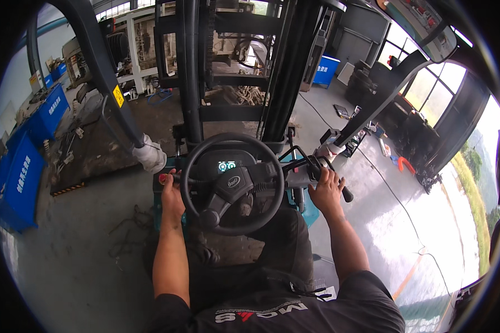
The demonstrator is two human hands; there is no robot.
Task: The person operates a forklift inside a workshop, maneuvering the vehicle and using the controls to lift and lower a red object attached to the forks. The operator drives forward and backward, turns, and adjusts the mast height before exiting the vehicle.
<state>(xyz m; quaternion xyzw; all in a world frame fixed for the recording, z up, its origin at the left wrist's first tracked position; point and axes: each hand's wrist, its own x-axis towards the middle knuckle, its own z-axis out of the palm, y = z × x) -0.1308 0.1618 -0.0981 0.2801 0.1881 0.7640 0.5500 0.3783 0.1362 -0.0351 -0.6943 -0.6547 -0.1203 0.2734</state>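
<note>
"On the left?"
"The left hand [173,198], fingers curled by a small red round button [163,178]; whether they pinch it, I can't tell."
"Centre?"
"A black round steering wheel [234,185], apparently placed so both arms reach around it."
"Right?"
"The right hand [326,191], fingers bent over black control levers [314,169], perhaps for fingertip reach; I can't tell whether they grip one."

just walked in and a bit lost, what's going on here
A person sits at the steering wheel of a forklift inside a workshop. The left hand is beside a red button left of the wheel; contact is unclear. The right hand is at the black control levers on the right. The dashboard screen is lit.
</note>
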